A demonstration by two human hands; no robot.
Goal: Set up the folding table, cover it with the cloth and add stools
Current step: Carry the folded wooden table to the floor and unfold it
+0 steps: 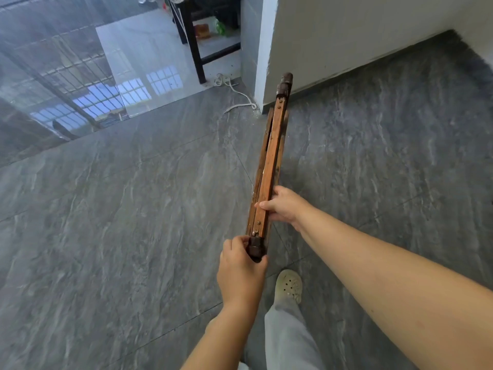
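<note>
A folded wooden frame (272, 153), brown slats packed flat with dark caps at both ends, is held above the grey floor and points away from me toward the wall corner. My left hand (240, 273) grips the dark cap at its near end. My right hand (285, 206) curls round the slats a little farther up, fingers over the top edge. No cloth or stool shows in the frame.
A white wall corner (264, 62) stands just beyond the frame's far end. A black stand (196, 52) and a white cord (237, 94) lie left of it. Glossy grey floor tiles (120, 209) stretch to the left. My foot in a pale shoe (289, 285) is below the frame.
</note>
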